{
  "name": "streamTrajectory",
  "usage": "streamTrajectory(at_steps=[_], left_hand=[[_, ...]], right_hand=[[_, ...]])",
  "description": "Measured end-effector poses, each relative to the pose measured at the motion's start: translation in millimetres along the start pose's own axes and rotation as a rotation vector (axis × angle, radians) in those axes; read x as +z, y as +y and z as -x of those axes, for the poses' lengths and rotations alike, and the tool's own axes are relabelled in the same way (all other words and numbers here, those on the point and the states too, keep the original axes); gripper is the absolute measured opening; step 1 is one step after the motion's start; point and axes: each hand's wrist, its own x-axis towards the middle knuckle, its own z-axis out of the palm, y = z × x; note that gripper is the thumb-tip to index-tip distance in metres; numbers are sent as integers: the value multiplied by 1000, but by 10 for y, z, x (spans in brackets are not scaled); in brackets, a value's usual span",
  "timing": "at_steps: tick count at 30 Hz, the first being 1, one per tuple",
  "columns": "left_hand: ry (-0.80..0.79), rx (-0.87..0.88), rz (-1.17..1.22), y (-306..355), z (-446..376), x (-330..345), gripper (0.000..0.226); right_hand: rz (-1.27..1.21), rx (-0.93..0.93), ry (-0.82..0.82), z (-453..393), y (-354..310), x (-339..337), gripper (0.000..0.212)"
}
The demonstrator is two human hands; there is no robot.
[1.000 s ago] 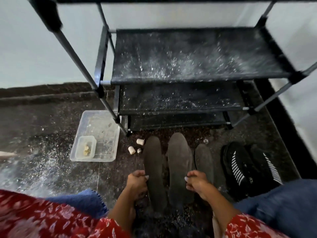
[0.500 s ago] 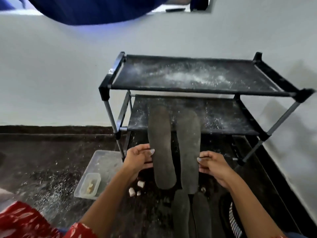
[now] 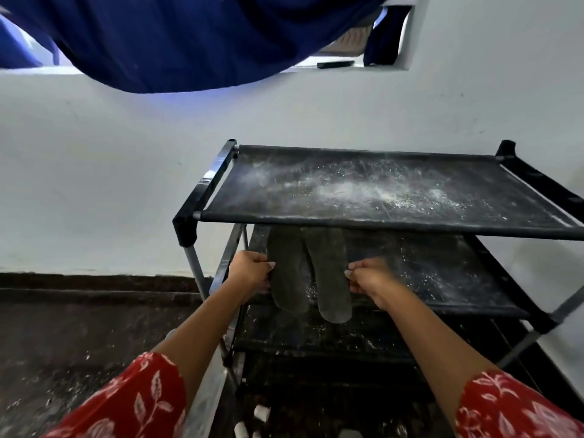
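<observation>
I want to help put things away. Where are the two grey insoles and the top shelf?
left insole point(image 3: 290, 273): head view, middle of its grey face.
right insole point(image 3: 331, 276): head view, middle of its grey face.
top shelf point(image 3: 363, 172): head view, bare part of its dusty black fabric.

Toes of insoles point(image 3: 328, 267) hidden under top shelf point(image 3: 379, 197), right corner cropped

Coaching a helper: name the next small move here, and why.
Probably slide the left insole and right insole further back on the second shelf: left hand and right hand each pinch one, and their near ends overhang its front edge.
</observation>
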Motion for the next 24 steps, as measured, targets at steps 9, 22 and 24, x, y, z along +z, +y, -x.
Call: streamTrajectory(at_steps=[9,22,24], left_hand=[[61,16,-227,28,-217,-7,28],[927,376,94,-793,801,189,27],[882,208,73,-1223,957,425,27]], right_hand=[[6,-12,21,-141,77,55,4],[473,-684,789,716,993,-567,15],[478,-565,728,796,1441,-655,13]])
